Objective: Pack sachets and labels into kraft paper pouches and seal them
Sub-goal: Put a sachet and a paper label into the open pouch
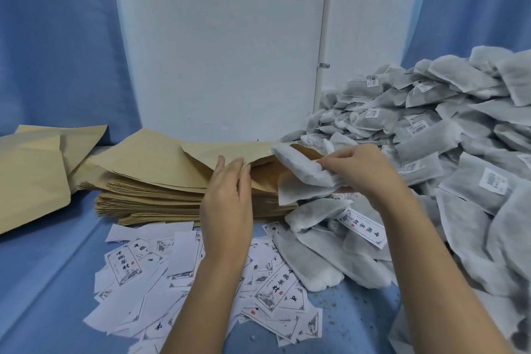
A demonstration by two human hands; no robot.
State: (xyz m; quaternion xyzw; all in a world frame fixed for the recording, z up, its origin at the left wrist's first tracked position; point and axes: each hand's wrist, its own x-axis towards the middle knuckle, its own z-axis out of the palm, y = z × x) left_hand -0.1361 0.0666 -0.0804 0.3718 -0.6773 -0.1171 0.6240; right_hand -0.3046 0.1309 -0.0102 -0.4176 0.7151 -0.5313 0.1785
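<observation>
Sachet: a soft white sachet (pixel 298 172) made of fuzzy cloth, long and flat like a tiny pillow. It is up off the desk, in the middle, right at the pouch mouth.
Sachet direction: its long side runs from the right hand up and to the left. Its far end pokes into the pouch mouth.
Right hand: the right hand (pixel 359 169) pinches the near end of the sachet. Its fingers (pixel 327 162) are curled round the cloth.
Left hand: the left hand (pixel 227 204) has straight fingers (pixel 230 167) touching the top lip of the pouch.
Pouch: a flat brown paper pouch (pixel 178 158), smooth and thin. Its mouth gapes toward the right, and the inside looks darker.
Pouch stack: the pouch lies on top of a thick pile of the same brown pouches (pixel 149 201).
Labels: white paper strips (pixel 129 264) with black writing lie scattered in a messy bunch on the near side.
Sachet heap: a big hill of grey-white sachets (pixel 459 138) fills the right side.
Desk: a blue cloth covers the desk (pixel 43 282).
</observation>
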